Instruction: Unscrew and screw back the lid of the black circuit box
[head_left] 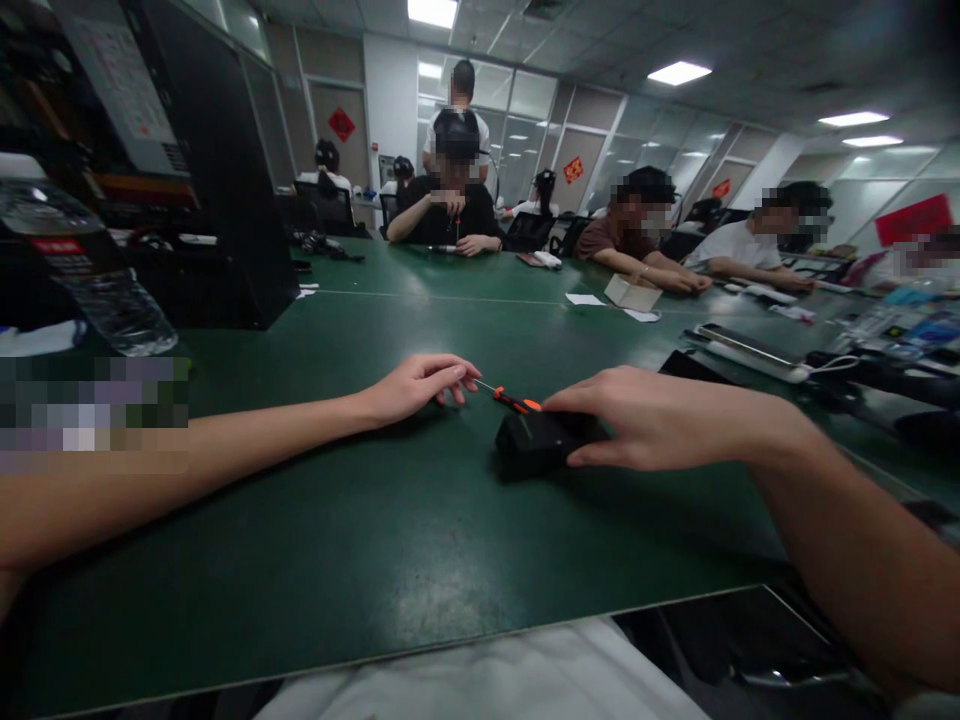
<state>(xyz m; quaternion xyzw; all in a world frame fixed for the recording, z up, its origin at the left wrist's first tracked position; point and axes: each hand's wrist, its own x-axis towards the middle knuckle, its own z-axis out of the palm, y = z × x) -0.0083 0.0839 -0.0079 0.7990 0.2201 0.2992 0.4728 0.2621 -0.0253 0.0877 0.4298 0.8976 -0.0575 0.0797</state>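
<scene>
Steadying seems to be the work of the moment. The right hand (645, 420) lies over a small black casing (532, 445) just right of the frame's centre, with fingers across its top and thumb along its near edge, and its grip is closed on it. The casing is a matte, boxy block with softened corners, lying flat on the table (375, 560). At its upper left edge is a slim screwdriver (516, 401), its orange-and-black handle by the right fingertips and its thin bright metal shaft pointing left. The left hand (416, 388) comes in from the left with fingers curled and tips at the shaft's end. I cannot tell whether its grip has closed there. To do this well, I judge, the casing should be pressed down so it cannot slide on the smooth, faintly glossy dark-green surface. The tool is better taken by its thicker handle than by the slippery shaft.
</scene>
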